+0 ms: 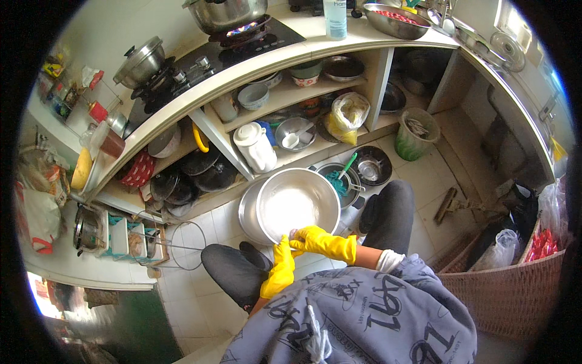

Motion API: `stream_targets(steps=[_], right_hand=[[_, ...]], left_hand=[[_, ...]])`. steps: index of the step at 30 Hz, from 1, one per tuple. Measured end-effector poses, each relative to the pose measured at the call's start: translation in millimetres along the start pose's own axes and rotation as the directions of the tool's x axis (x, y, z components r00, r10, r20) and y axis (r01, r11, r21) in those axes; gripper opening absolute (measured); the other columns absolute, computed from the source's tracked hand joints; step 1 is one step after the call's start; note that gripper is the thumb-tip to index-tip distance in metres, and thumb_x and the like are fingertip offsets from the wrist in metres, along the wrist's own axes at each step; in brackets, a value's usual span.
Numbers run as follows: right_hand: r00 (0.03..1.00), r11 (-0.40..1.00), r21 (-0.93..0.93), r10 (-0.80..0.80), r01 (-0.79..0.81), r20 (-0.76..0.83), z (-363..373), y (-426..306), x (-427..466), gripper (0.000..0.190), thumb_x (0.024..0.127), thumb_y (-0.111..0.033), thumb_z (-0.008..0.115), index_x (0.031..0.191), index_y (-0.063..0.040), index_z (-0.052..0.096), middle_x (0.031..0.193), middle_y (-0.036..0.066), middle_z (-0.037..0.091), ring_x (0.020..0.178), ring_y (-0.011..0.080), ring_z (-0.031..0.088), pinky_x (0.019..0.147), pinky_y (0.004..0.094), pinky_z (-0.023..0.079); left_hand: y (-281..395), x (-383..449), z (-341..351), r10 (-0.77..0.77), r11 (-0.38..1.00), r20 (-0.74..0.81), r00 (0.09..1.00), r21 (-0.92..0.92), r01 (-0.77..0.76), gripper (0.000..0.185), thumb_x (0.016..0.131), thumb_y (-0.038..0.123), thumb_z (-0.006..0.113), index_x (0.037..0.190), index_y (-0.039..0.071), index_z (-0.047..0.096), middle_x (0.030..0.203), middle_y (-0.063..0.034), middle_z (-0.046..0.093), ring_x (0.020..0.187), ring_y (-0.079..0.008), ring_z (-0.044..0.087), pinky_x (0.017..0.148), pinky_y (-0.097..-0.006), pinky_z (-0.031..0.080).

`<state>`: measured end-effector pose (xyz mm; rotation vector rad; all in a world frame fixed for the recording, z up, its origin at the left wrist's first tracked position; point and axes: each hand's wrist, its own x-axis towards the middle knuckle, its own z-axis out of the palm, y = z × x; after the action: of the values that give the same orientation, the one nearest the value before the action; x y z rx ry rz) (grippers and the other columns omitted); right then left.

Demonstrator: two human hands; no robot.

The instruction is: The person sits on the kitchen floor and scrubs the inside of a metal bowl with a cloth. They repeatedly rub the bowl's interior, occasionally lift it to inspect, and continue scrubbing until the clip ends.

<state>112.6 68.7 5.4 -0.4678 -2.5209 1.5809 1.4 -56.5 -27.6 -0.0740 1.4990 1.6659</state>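
Both my hands wear yellow rubber gloves and meet at the near rim of a large metal pot [298, 207]. My left hand [282, 266] has its fingers raised against the rim. My right hand [318, 242] reaches in from the right, its fingers curled around a small item that is mostly hidden, pinkish where it shows. The pot is tilted with its mouth towards me, between my knees. A second metal rim shows behind its left side. To its right is a dark pan [354, 200] holding a teal cloth [335, 183] and a green-handled brush [348, 164].
A black pan [379, 166] and a green bin [411, 145] stand on the tiled floor. Cupboard shelves ahead hold bowls and a white jug [254, 148]. Above, a pot [227, 16] sits over a lit burner. A wicker basket [504, 291] stands at right, a wire rack [188, 245] at left.
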Motion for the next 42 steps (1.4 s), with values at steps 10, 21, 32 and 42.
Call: stream_targets(steps=[10,21,32,42], right_hand=[[0.995,1.0,0.019,0.013,-0.015,0.095,-64.6,-58.1,-26.1,0.038,0.095,-0.038,0.064,0.11,-0.004,0.071,0.1,0.019,0.071,0.096,0.0342,0.066,0.09,0.0387,0.049],[0.948,0.943,-0.199,-0.293,0.265,-0.123,-32.0,-5.3,21.8,0.038,0.099,-0.036,0.053,0.093,-0.004,0.072,0.08,0.02,0.069,0.076,0.0393,0.066,0.069,0.0454,0.052],[0.993,0.975,-0.194,-0.101,0.111,0.057,40.7,-41.7,56.7,0.027,0.099,-0.025,0.051,0.104,-0.007,0.072,0.098,0.02,0.07,0.09,0.0393,0.067,0.081,0.0458,0.055],[0.816,0.749,-0.324,-0.537,0.578,0.214,-39.4,22.3,48.1,0.029,0.09,-0.011,0.063,0.118,-0.009,0.071,0.115,0.013,0.07,0.1,0.0319,0.068,0.092,0.0376,0.054]], left_hand=[[49.1,-1.0,-30.4,-0.067,0.969,-0.094,0.993,0.231,0.088,0.062,0.101,0.052,0.05,0.123,-0.006,0.057,0.098,-0.0194,0.07,0.059,-0.0279,0.068,0.045,-0.0328,0.058],[56.0,30.2,-33.9,-0.109,0.989,0.074,0.991,-0.092,0.115,0.05,0.098,0.036,0.06,0.132,0.0,0.056,0.117,-0.0181,0.066,0.099,-0.0311,0.065,0.085,-0.0445,0.053],[-9.8,42.3,-56.9,-0.037,0.848,0.041,0.998,-0.527,0.053,0.058,0.104,0.052,0.041,0.145,0.011,0.045,0.144,-0.0111,0.051,0.133,-0.0306,0.048,0.115,-0.0469,0.034],[57.2,19.7,-60.2,-0.144,0.989,-0.286,0.947,-0.062,0.132,0.061,0.101,0.045,0.054,0.143,0.003,0.043,0.135,-0.024,0.055,0.114,-0.0428,0.062,0.082,-0.0611,0.059]])
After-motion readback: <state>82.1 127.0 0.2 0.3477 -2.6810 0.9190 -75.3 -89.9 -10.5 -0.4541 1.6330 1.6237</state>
